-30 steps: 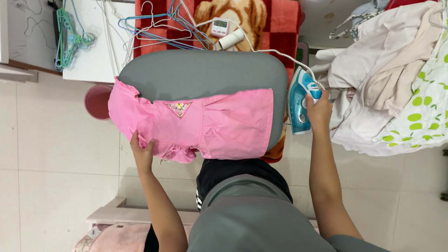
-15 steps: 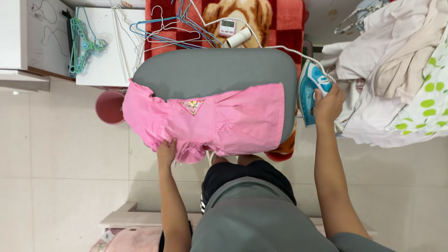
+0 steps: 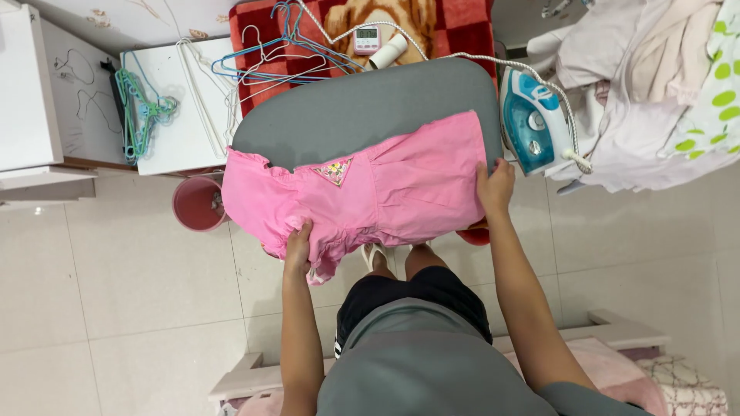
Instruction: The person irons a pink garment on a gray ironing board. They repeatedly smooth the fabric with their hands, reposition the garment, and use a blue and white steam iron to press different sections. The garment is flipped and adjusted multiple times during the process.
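Pink dress (image 3: 370,192) lies flat on grey board (image 3: 362,108). Left hand (image 3: 298,245) pinches its hem; right hand (image 3: 494,187) fingers grip its edge. Risk: uneven pull drags dress off board.

Both hands (image 3: 297,245) (image 3: 494,187) grip a pink garment (image 3: 370,189) on a grey board (image 3: 370,108).

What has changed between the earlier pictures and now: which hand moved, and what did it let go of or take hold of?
The right hand let go of the blue iron and moved left to grip the pink dress's hem edge. The left hand stays gripping the dress at its near edge. The dress remains on the grey ironing board; the iron stands beside it.
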